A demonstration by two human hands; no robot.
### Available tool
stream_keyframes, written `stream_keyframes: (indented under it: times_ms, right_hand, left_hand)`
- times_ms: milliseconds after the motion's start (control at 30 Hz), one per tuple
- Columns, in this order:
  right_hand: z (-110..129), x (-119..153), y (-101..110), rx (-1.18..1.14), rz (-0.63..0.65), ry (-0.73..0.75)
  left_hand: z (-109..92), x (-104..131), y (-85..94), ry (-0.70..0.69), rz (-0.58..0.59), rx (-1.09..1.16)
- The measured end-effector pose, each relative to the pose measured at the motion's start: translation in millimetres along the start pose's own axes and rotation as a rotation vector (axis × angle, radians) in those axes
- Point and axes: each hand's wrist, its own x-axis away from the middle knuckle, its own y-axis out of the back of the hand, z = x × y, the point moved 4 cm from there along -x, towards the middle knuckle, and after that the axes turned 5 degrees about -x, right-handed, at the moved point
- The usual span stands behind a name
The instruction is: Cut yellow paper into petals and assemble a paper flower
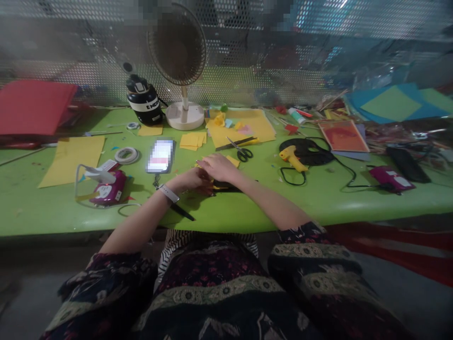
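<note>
My left hand (196, 179) and my right hand (220, 166) meet over the near middle of the green table. Both have bent fingers closed close together, the right partly above the left. A sliver of yellow shows by the right fingertips; what the fingers hold is too covered to make out. Beneath my right wrist lies a dark, long thing (231, 187), partly hidden. Scissors with black handles (243, 153) lie open just beyond my right hand. A small stack of yellow paper pieces (193, 140) is behind the hands. A black pen (182, 211) rests below my left wrist.
Left of my hands are a phone (160, 156), a tape roll (126, 155) and a purple power strip (110, 189). A fan (185, 115) and a black bottle (144, 101) stand behind. Rightward lies a yellow glue gun (293, 158), its cord running to another purple power strip (389, 178).
</note>
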Motion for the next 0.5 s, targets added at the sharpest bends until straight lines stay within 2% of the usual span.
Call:
stream_keyframes:
  times_ms: [233,500]
  right_hand:
    - [-0.7,-1.2,-3.9,0.052,-0.01,-0.023]
    - [-1.3,-3.8,-8.7,0.124,-0.032,-0.002]
  left_hand:
    - [2.4,-2.2,0.9,0.018,-0.029,-0.006]
    - [-12.4,8.6,-1.0,0.021,-0.062,-0.131]
